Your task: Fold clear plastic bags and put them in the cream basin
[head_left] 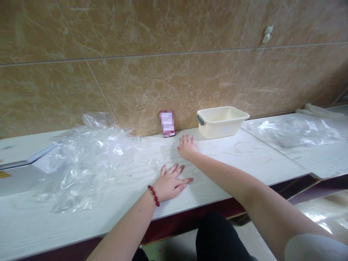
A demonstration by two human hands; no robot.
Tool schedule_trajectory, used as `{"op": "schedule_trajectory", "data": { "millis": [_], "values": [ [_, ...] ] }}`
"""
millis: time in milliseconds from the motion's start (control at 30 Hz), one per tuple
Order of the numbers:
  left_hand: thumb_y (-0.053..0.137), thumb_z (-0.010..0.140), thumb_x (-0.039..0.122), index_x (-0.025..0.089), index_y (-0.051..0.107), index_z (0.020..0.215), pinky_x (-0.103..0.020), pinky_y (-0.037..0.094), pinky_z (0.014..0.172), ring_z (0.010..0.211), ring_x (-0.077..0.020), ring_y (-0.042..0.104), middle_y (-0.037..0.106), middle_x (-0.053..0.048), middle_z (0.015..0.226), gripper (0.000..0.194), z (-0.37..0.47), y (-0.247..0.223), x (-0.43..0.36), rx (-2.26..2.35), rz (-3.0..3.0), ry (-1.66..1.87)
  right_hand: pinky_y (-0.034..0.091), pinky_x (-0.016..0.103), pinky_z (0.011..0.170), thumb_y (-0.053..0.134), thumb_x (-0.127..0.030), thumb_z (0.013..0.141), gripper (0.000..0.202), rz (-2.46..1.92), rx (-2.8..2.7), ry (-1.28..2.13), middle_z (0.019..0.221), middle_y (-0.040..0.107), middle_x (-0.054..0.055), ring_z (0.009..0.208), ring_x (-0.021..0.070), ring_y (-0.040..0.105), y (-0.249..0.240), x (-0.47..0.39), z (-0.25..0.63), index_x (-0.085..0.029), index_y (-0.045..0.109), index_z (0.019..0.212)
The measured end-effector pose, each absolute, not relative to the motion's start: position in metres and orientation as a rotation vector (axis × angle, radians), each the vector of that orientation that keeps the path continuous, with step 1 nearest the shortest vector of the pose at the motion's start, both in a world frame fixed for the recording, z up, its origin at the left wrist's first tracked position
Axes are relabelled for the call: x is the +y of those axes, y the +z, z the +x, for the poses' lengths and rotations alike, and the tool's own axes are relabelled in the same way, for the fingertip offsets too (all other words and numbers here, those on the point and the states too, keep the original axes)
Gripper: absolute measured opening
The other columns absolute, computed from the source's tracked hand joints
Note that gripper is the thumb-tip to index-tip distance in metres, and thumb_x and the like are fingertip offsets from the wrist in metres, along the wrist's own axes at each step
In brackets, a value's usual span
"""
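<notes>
My left hand, with a dark red bead bracelet at the wrist, lies palm down on the white wood-grain table, fingers spread. Farther back, my right hand rests flat with its fingers apart. A small piece of clear plastic lies just beyond my left fingertips. Behind my right hand, a small red-edged card leans against the wall, its face blurred. To the right of that hand stands a cream plastic basin with a grey handle. Neither hand holds anything that I can see.
A large heap of clear plastic bags covers the table's left part, beside a white box. More clear plastic lies at the right. The brown marble wall bounds the back, with a small white hook.
</notes>
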State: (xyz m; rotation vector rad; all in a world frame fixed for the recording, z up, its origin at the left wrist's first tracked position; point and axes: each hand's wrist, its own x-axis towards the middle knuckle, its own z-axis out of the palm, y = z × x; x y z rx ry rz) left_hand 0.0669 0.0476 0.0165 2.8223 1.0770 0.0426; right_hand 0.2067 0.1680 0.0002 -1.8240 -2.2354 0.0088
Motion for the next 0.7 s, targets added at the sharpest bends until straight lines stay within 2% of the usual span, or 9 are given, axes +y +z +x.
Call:
{"op": "schedule_trajectory", "data": {
  "millis": [100,200,367,500,600,700],
  "values": [
    [0.026,0.081,0.039,0.048,0.032,0.114,-0.062,0.006,0.085,0.120,-0.0291,0.016,0.016,0.002,0.135,0.034,0.067,0.018,0.048,1.059,2.834,0.058,0.003,0.039,0.097,0.019,-0.028,0.081,0.048,-1.588,-2.389,0.032,0.131,0.024,0.011,0.121,0.0211,0.013,-0.005,0.161,0.189,-0.008,0.027,0.125],
    [0.028,0.081,0.039,0.048,0.033,0.114,-0.062,0.006,0.086,0.120,-0.0292,0.016,0.015,0.003,0.136,0.034,0.068,0.018,0.048,1.056,2.834,0.058,0.010,0.042,0.095,0.019,-0.031,0.081,0.051,-1.679,-2.434,0.139,0.132,0.023,0.011,0.120,0.0227,0.017,-0.013,0.167,0.180,-0.008,0.025,0.126],
    [0.025,0.082,0.040,0.048,0.031,0.115,-0.063,0.006,0.085,0.120,-0.0296,0.016,0.018,0.002,0.135,0.035,0.068,0.015,0.048,1.075,2.829,0.048,0.007,0.046,0.095,0.016,-0.042,0.081,0.055,-1.711,-2.473,0.201,0.135,0.014,0.006,0.122,0.0222,0.011,-0.014,0.194,0.181,-0.015,0.019,0.128],
    [0.027,0.081,0.040,0.047,0.031,0.115,-0.062,0.007,0.085,0.120,-0.0299,0.017,0.019,0.001,0.134,0.035,0.068,0.015,0.047,1.084,2.848,0.074,0.004,0.050,0.094,0.019,-0.041,0.081,0.054,-1.729,-2.399,0.120,0.135,0.014,0.007,0.122,0.0245,0.007,-0.002,0.196,0.178,-0.015,0.018,0.129],
    [0.026,0.081,0.041,0.047,0.032,0.114,-0.062,0.008,0.086,0.119,-0.0293,0.019,0.020,0.002,0.134,0.034,0.068,0.016,0.046,1.082,2.859,0.093,0.005,0.043,0.097,0.023,-0.035,0.081,0.050,-1.456,-2.496,0.015,0.134,0.019,0.007,0.123,0.0213,0.010,0.004,0.179,0.171,-0.014,0.024,0.127],
    [0.027,0.081,0.041,0.047,0.036,0.113,-0.058,0.007,0.089,0.117,-0.0272,0.023,0.029,0.002,0.130,0.034,0.067,0.015,0.046,1.073,2.865,0.151,0.016,0.037,0.096,0.026,-0.028,0.081,0.045,-1.303,-2.685,0.114,0.130,0.028,0.010,0.119,0.0209,0.022,0.003,0.157,0.161,-0.011,0.035,0.121]
  ]
}}
